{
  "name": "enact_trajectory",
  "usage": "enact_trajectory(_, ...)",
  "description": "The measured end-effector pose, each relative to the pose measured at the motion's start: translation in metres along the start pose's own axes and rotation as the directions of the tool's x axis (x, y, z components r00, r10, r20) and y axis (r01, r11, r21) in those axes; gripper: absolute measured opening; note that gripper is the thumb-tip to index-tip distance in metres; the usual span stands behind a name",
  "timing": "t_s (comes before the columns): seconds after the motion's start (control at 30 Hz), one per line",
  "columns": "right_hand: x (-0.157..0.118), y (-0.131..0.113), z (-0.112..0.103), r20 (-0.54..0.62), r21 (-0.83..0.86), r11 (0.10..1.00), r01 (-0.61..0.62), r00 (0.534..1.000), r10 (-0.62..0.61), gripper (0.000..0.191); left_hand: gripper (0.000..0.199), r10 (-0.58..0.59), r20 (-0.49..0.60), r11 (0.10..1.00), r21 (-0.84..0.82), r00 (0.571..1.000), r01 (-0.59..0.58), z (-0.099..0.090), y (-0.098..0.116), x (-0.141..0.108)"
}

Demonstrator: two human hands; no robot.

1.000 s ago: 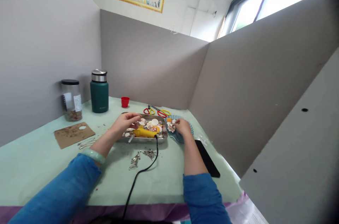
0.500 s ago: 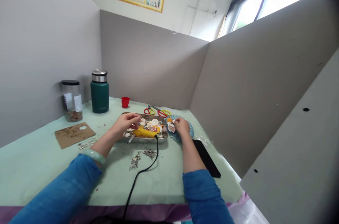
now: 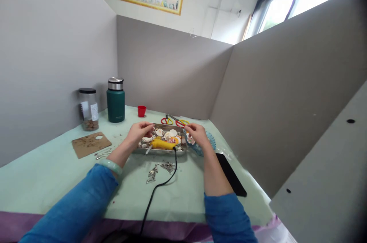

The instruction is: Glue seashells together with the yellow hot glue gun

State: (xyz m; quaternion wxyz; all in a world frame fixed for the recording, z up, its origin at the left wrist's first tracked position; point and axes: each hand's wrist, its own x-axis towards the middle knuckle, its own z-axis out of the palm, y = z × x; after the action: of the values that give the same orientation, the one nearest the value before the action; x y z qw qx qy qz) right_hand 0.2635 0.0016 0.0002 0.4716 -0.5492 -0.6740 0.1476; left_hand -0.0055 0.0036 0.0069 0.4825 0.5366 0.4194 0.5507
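two hands at work over a table [image 3: 183, 197], lower centre of the frame. the left hand [image 3: 139, 131] hangs over the left end of a metal tray [image 3: 181, 153]; the right hand [image 3: 198, 135] is over the near-left part of a blue dish [image 3: 212, 141], just right of the tray. both are narrow, fingers bunched; whether the tips meet, or hold a small piece, cannot be told. the pieces [image 3: 172, 132], mostly pale and some round, lie heaped in the tray at centre, with others in the dish. the step in hand appears to be fine handling of such pieces; the next move probably calls for a light fingertip pinch, kept clear of the tool.

counts: one tray; one dish; one yellow tool [image 3: 162, 144], lying across the tray's near side, with one black cord [image 3: 156, 187] running to the lower edge; two heaps of metal clips [image 3: 152, 173], too tangled to number; one red cup [image 3: 141, 111]; one green bottle [image 3: 116, 101]; one jar [image 3: 89, 109]; one brown card [image 3: 91, 144], left; one black slab [image 3: 231, 174], lower right. pieces overlap and cannot be counted; nor can the red-and-yellow handles [image 3: 182, 123] be reliably paired.
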Motion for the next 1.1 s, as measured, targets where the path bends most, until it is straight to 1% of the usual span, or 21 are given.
enact_trajectory(0.07, -0.005, -0.013, 0.006, 0.128, -0.024, 0.993, 0.113, 0.986, -0.109, 0.029, 0.042, 0.001, -0.034, 1.0, -0.013, 0.999, -0.001, 0.0, -0.001, 0.001)
enact_trajectory(0.13, -0.011, -0.025, 0.012, 0.269, -0.044, 0.986, 0.163, 0.952, -0.146, 0.03, 0.041, 0.007, -0.053, 1.0, -0.028, 0.999, -0.009, -0.001, -0.002, 0.003)
enact_trajectory(0.17, -0.013, -0.031, 0.015, 0.322, -0.063, 0.982, 0.18, 0.935, -0.151, 0.032, 0.04, 0.012, -0.059, 0.999, -0.033, 0.998, -0.014, -0.001, -0.003, 0.004)
enact_trajectory(0.23, -0.018, -0.039, 0.023, 0.387, -0.102, 0.973, 0.208, 0.909, -0.154, 0.035, 0.04, 0.029, -0.067, 0.999, -0.034, 0.997, -0.031, -0.002, -0.006, 0.006)
enact_trajectory(0.3, -0.022, -0.044, 0.031, 0.468, -0.157, 0.957, 0.243, 0.872, -0.145, 0.037, 0.04, 0.046, -0.071, 0.998, -0.036, 0.996, -0.049, -0.003, -0.009, 0.008)
enact_trajectory(0.33, -0.023, -0.045, 0.035, 0.499, -0.191, 0.947, 0.258, 0.856, -0.133, 0.038, 0.04, 0.051, -0.071, 0.998, -0.038, 0.996, -0.053, -0.003, -0.01, 0.009)
enact_trajectory(0.4, -0.025, -0.045, 0.043, 0.529, -0.257, 0.924, 0.282, 0.841, -0.109, 0.037, 0.041, 0.049, -0.075, 0.998, -0.044, 0.996, -0.053, -0.004, -0.012, 0.01)
enact_trajectory(0.47, -0.025, -0.041, 0.05, 0.521, -0.284, 0.915, 0.286, 0.847, -0.103, 0.034, 0.041, 0.045, -0.081, 0.998, -0.046, 0.996, -0.049, -0.005, -0.013, 0.01)
enact_trajectory(0.53, -0.023, -0.036, 0.053, 0.484, -0.246, 0.936, 0.25, 0.869, -0.105, 0.03, 0.04, 0.048, -0.088, 0.998, -0.038, 0.995, -0.051, -0.005, -0.012, 0.011)
enact_trajectory(0.57, -0.022, -0.034, 0.054, 0.455, -0.193, 0.96, 0.204, 0.885, -0.097, 0.029, 0.04, 0.05, -0.093, 0.998, -0.032, 0.994, -0.053, -0.006, -0.012, 0.011)
enact_trajectory(0.6, -0.02, -0.032, 0.053, 0.423, -0.112, 0.985, 0.131, 0.903, -0.072, 0.029, 0.04, 0.051, -0.097, 0.998, -0.024, 0.994, -0.054, -0.006, -0.011, 0.011)
enact_trajectory(0.63, -0.018, -0.032, 0.051, 0.386, 0.001, 0.999, 0.041, 0.922, -0.038, 0.03, 0.04, 0.054, -0.102, 0.998, -0.017, 0.993, -0.056, -0.007, -0.011, 0.011)
enact_trajectory(0.67, -0.016, -0.032, 0.049, 0.352, 0.136, 0.989, -0.056, 0.936, 0.005, 0.032, 0.04, 0.055, -0.105, 0.998, -0.011, 0.993, -0.057, -0.007, -0.011, 0.011)
enact_trajectory(0.7, -0.015, -0.034, 0.045, 0.32, 0.283, 0.949, -0.139, 0.946, 0.043, 0.036, 0.04, 0.056, -0.103, 0.998, -0.006, 0.993, -0.057, -0.008, -0.011, 0.011)
enact_trajectory(0.73, -0.014, -0.036, 0.041, 0.278, 0.424, 0.886, -0.187, 0.958, 0.069, 0.038, 0.04, 0.056, -0.096, 0.998, 0.001, 0.994, -0.056, -0.008, -0.011, 0.011)
enact_trajectory(0.77, -0.013, -0.038, 0.038, 0.26, 0.536, 0.82, -0.2, 0.963, 0.066, 0.039, 0.04, 0.054, -0.086, 0.999, 0.009, 0.995, -0.054, -0.008, -0.012, 0.012)
enact_trajectory(0.8, -0.013, -0.041, 0.035, 0.243, 0.607, 0.768, -0.203, 0.968, 0.064, 0.04, 0.041, 0.051, -0.072, 0.999, 0.018, 0.996, -0.049, -0.008, -0.012, 0.012)
enact_trajectory(0.87, -0.014, -0.045, 0.031, 0.216, 0.674, 0.709, -0.206, 0.973, 0.078, 0.041, 0.04, 0.041, -0.044, 0.998, 0.041, 0.998, -0.039, -0.009, -0.014, 0.013)
enact_trajectory(0.97, -0.015, -0.047, 0.032, 0.202, 0.703, 0.665, -0.253, 0.967, 0.154, 0.04, 0.038, 0.034, -0.007, 0.994, 0.109, 0.999, -0.033, -0.009, -0.016, 0.014)
enact_trajectory(1.03, -0.016, -0.047, 0.034, 0.216, 0.713, 0.635, -0.298, 0.954, 0.206, 0.038, 0.035, 0.039, 0.027, 0.979, 0.197, 0.999, -0.044, -0.009, -0.018, 0.014)
enact_trajectory(1.1, -0.015, -0.045, 0.037, 0.232, 0.708, 0.625, -0.328, 0.945, 0.232, 0.035, 0.031, 0.058, 0.085, 0.942, 0.326, 0.995, -0.083, -0.009, -0.019, 0.015)
